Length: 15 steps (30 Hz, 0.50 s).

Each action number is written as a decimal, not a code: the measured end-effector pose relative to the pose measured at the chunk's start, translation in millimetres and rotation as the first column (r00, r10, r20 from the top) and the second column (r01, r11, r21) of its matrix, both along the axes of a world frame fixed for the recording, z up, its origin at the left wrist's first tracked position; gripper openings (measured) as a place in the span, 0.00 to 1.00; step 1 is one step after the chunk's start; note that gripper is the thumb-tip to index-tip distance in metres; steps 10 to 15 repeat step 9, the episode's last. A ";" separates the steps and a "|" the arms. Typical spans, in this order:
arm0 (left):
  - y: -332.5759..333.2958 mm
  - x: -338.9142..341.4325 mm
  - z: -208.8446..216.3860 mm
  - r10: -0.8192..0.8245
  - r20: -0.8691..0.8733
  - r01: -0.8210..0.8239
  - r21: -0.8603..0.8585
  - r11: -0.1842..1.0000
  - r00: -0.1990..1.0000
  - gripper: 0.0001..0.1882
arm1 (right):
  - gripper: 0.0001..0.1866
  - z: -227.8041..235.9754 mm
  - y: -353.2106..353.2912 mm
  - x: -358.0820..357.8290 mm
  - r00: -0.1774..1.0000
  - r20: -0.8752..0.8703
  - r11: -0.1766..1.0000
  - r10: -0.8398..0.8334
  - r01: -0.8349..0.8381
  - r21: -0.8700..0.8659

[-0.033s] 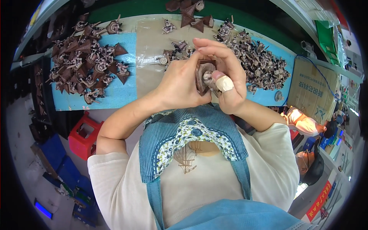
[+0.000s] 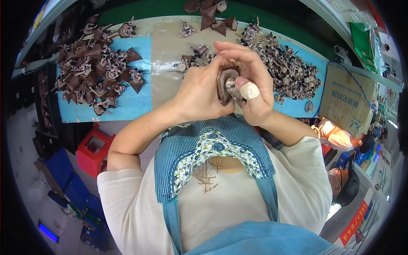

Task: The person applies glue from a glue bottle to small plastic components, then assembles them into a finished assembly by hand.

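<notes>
In front of my chest, both hands are closed around a small brown figurine (image 2: 222, 87) with an angular base and a pale round part on it. My left hand (image 2: 199, 91) grips the base from the left side. My right hand (image 2: 257, 80) curls over from the right, its thumb, wrapped in whitish tape, pressing at the pale part; the fingers arch over the top. Much of the piece is hidden inside the hands. Just behind my left hand lie a few small figures (image 2: 199, 52) on the table.
A heap of brown figurines with pointed bases (image 2: 95, 70) covers the table's left side. Smaller figures (image 2: 293, 70) are piled at the right. Brown pointed pieces (image 2: 212, 21) sit at the far edge. A cardboard box (image 2: 346, 95) stands right; a red stool (image 2: 94, 151) is lower left.
My right thumb and fingers have shifted very slightly at the figurine. My left hand and the piles look the same.
</notes>
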<state>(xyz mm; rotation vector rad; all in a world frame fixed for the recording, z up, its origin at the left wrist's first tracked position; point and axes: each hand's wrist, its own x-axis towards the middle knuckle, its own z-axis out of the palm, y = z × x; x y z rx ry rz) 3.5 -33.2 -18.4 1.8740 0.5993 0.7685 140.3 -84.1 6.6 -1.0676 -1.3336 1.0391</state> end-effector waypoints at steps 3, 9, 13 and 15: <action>-3.2 -3.4 -0.1 0.019 -0.192 -0.020 -0.001 1.000 0.981 0.34 | 0.25 -3.3 2.0 -4.5 0.983 -0.161 0.988 -0.084 0.061 -0.144; -14.3 -1.2 -12.2 0.191 -0.117 -0.180 0.100 0.979 0.975 0.35 | 0.27 -5.2 2.2 -12.4 0.931 -0.274 0.937 -0.240 0.149 -0.315; -14.3 -1.2 -12.2 0.191 -0.117 -0.180 0.100 0.979 0.975 0.35 | 0.27 -5.2 2.2 -12.4 0.931 -0.274 0.937 -0.240 0.149 -0.315; -14.3 -1.2 -12.2 0.191 -0.117 -0.180 0.100 0.979 0.975 0.35 | 0.27 -5.2 2.2 -12.4 0.931 -0.274 0.937 -0.240 0.149 -0.315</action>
